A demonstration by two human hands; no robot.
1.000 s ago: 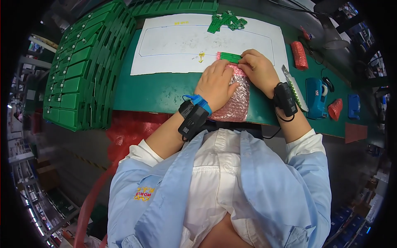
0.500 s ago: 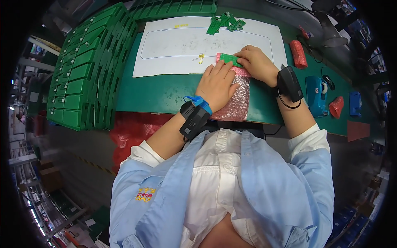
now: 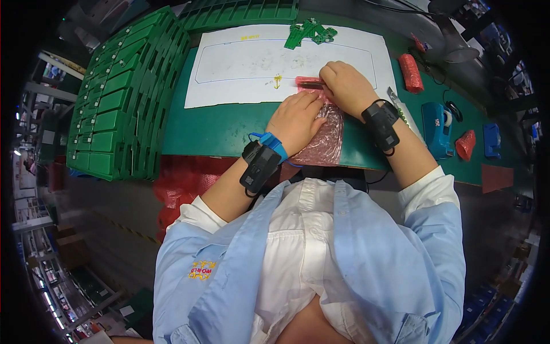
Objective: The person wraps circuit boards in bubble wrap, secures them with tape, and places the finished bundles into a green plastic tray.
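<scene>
A sheet of pink-red bubble wrap runs from the white paper down to the near edge of the green table mat. At its far end it is folded over into a narrow roll, with a dark gap along its front; the green circuit board is now mostly hidden there. My right hand has its fingers curled round the right end of this fold. My left hand lies flat on the bubble wrap just in front of the fold, fingers stretched out. Several green circuit boards are piled at the paper's far edge.
Stacked green trays stand at the left. To the right are a red bubble-wrap roll, a blue tape dispenser, a cutter knife and a crumpled red piece. A lamp hangs over the far right corner.
The green board that lay face up on the bubble wrap has been turned over with the wrap's far end. My right hand has shifted slightly left; my left hand has drawn slightly nearer.
</scene>
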